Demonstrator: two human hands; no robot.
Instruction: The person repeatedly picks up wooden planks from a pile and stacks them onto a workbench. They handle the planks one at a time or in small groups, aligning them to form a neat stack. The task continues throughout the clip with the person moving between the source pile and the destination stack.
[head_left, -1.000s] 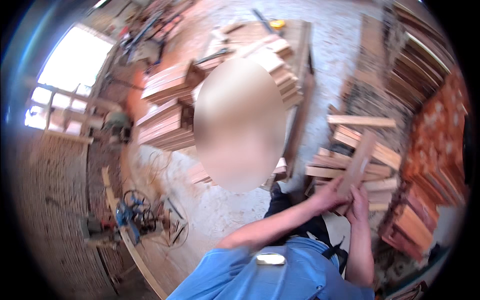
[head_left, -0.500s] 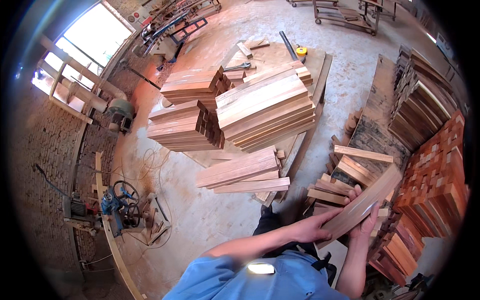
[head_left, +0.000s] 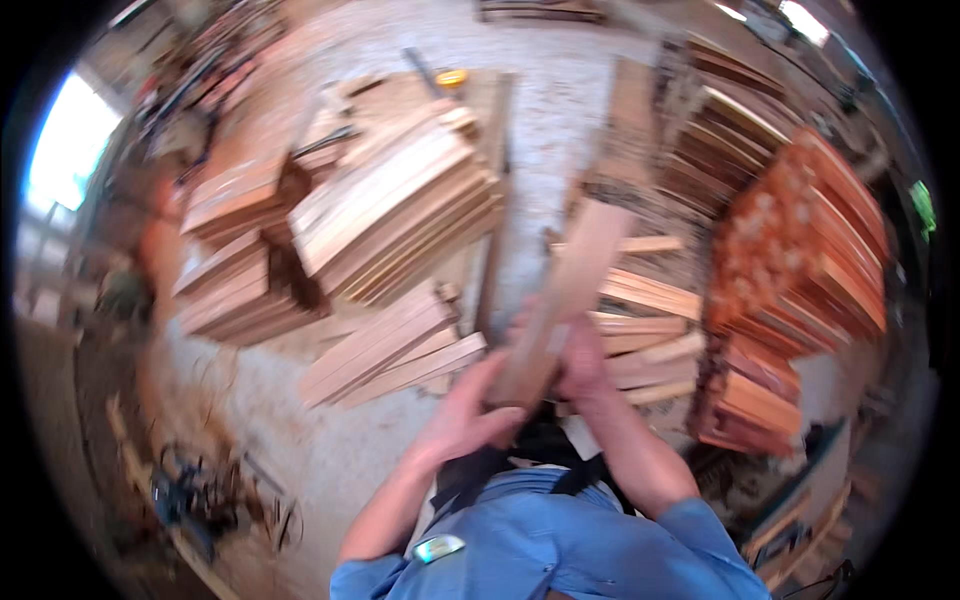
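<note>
Motion blurs the board (head_left: pixel 570 290), leaving its grain unclear. The right hand (head_left: pixel 583 362) is smeared, its fingers partly hidden by the board, and some fingers of the left hand (head_left: pixel 465 410) are out of sight behind it. The board also covers part of the light strips (head_left: pixel 650 290). The blue machine (head_left: pixel 185 495) is too blurred to make out. The lower edge cuts off the blue shirt (head_left: pixel 600 545).

Brown board (head_left: pixel 568 290), blue shirt (head_left: pixel 560 545), mottled reddish stack (head_left: pixel 765 240)
</note>
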